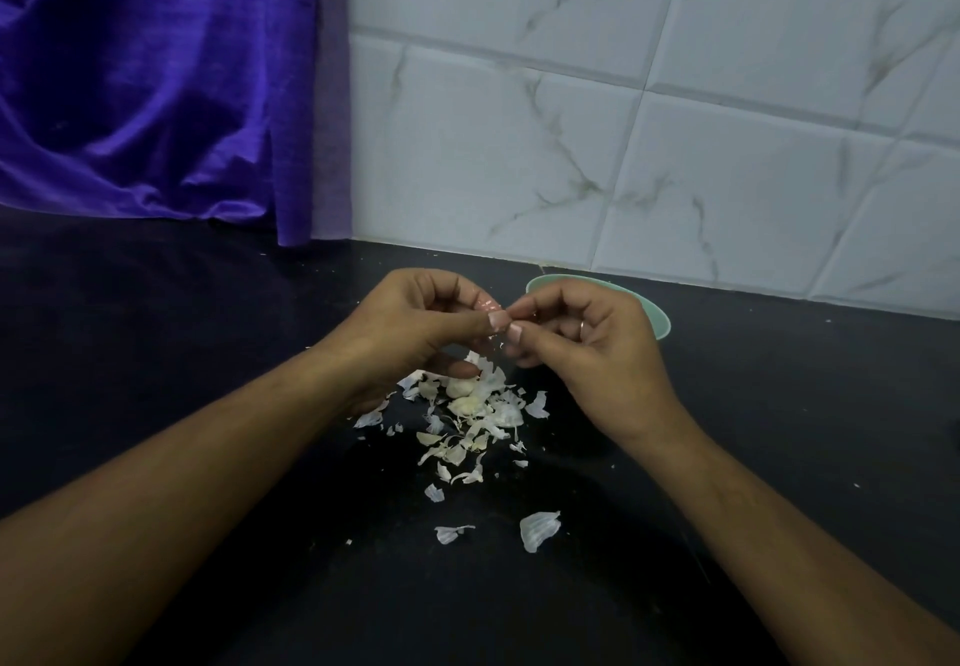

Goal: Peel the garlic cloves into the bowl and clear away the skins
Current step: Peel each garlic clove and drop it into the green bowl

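left hand [415, 325], right hand [589, 340] pinch a glossy clove [488, 306] over papery skins [470, 424]

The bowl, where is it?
In the head view, the green bowl sits right of centre on the black counter, mostly hidden behind the right hand, near the tiled wall.

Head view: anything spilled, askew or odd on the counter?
Only the garlic skins: a loose pile on the black counter under the left hand and right hand, which pinch a garlic clove; bigger flakes lie nearer the camera. Normal peeling mess, not yet cleared. Green bowl upright behind the right hand.
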